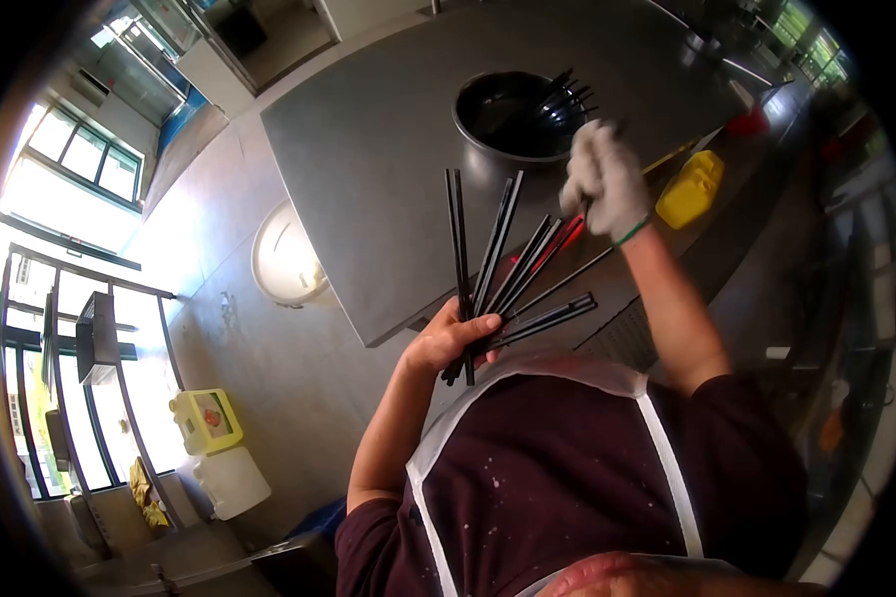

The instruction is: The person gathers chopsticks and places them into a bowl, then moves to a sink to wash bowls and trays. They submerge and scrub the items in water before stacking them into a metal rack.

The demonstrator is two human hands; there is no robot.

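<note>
A fanned bunch of black chopsticks (490,249) is gripped in my bare left hand (458,336), the thumb pressed across it near the lower ends. My right hand (607,184), in a white glove with a green cuff edge, is closed and slightly blurred. Thin dark ends stick out above and below the glove, looking like a chopstick. Just beyond that hand stands a round metal basin (513,156), dark inside. More black chopsticks (564,99) lean on its far right rim.
The basin rests on a grey metal table (368,169). To the right are a yellow jug (691,189) and a red object (747,121). On the left floor are a white round lid or tub (287,254), a yellow container (206,421) and a white container (232,483).
</note>
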